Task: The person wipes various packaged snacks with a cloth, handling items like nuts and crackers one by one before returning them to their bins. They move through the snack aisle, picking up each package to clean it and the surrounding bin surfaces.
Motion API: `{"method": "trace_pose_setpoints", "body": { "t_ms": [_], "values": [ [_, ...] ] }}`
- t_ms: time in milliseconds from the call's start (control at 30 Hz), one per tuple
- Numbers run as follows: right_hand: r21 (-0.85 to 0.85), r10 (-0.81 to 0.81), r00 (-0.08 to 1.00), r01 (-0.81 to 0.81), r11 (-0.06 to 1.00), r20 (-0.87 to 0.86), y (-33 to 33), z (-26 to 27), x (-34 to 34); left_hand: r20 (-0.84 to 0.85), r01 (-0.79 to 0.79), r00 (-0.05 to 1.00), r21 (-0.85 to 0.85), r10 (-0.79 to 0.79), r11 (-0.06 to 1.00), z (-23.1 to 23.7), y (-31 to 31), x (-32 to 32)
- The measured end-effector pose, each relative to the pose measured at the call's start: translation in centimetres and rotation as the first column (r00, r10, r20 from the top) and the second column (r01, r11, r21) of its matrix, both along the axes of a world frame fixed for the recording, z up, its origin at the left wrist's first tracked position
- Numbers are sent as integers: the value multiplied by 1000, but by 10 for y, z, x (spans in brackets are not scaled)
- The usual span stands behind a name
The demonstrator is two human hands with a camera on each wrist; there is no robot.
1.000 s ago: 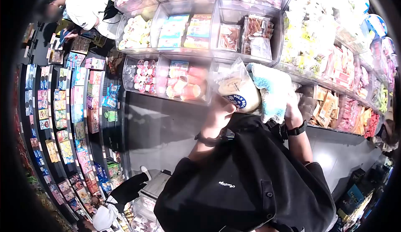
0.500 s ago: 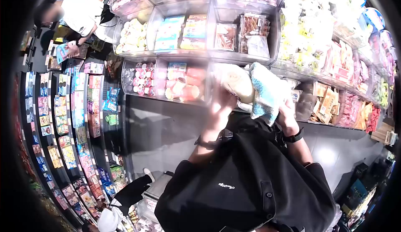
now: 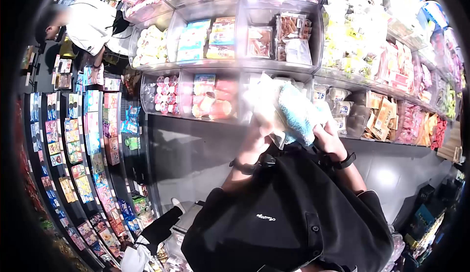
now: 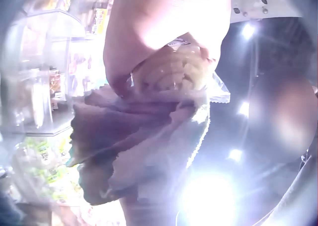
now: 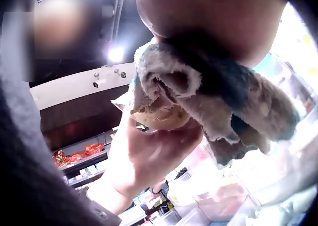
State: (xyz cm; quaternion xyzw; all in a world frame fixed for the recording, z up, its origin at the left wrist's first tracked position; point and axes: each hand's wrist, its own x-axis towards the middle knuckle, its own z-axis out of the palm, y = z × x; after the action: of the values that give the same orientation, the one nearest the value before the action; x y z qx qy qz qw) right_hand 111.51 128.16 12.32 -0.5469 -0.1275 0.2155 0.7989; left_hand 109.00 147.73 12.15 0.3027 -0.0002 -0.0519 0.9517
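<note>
Blue-white cloth [image 3: 296, 113], fuzzy, bunched against clear packet [image 4: 171, 77].

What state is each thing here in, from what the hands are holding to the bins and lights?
Bagged bread roll, in clear wrap; whether sealed, I can't tell.
Blue-and-white fluffy cloth, rumpled and folded, against the roll's bag.
Left hand, gripping the roll.
Right hand, holding the cloth.
Clear plastic bins, stocked with packets.
Ceiling lights, lit.

- Cloth [image 3: 296, 110]: light blue and white
- Wrapped packet [image 4: 171, 76]: cream inside clear film
- Garment [image 3: 289, 198]: black, white lettering
- Wristband [image 3: 348, 161]: black
- Floor [image 3: 188, 149]: grey
</note>
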Motion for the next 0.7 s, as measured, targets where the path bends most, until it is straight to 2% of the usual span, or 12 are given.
{"method": "trace_pose_setpoints", "body": {
  "t_ms": [67, 100, 133, 167, 233, 300, 367, 467, 533, 567, 667, 700],
  "values": [
    [-126, -8, 999, 14, 992, 46, -4, 3, -5, -75, 95, 995, 463, -68, 881, 3, 5, 10],
    [-258, 57, 898, 64, 964, 436, -8, 5, -4, -82, 117, 993, 503, -88, 856, -21, 5, 10],
    [-282, 107, 829, 63, 957, 549, -8, 12, 0, -89, 140, 990, 543, -109, 828, -44, 5, 10],
    [-271, 98, 839, 61, 961, 536, -8, 9, 2, -96, 161, 987, 581, -129, 798, -68, 5, 10],
    [-243, 48, 902, 64, 968, 428, -9, 4, 4, -118, 208, 977, 349, -177, 914, -57, -1, 11],
    [-150, -54, 974, 88, 985, 221, -10, -17, 12, -48, 216, 976, 193, -211, 957, 9, -6, 13],
    [-105, -81, 994, 89, 991, 77, -15, -26, 10, -131, 245, 967, 243, -219, 939, -1, -4, 12],
    [-101, -41, 994, 30, 994, -102, -22, -16, 5, -56, 97, 995, 275, -85, 956, -8, -22, 15],
    [-136, -16, 999, 20, 991, 31, -26, -23, 0, 32, -35, 999, 212, 28, 977, -21, -32, 17],
    [-212, 25, 999, -15, 977, 45, -33, -31, -2, 15, -94, 996, 243, 93, 965, -25, -37, 18],
    [-159, 78, 997, -77, 984, 3, -52, -25, 2, -31, -267, 955, 349, 296, 898, -33, -53, 17],
    [-139, 93, 995, -98, 985, -45, -62, -22, 5, -128, -196, 951, 449, 280, 872, -32, -49, 22]
  ]
}}
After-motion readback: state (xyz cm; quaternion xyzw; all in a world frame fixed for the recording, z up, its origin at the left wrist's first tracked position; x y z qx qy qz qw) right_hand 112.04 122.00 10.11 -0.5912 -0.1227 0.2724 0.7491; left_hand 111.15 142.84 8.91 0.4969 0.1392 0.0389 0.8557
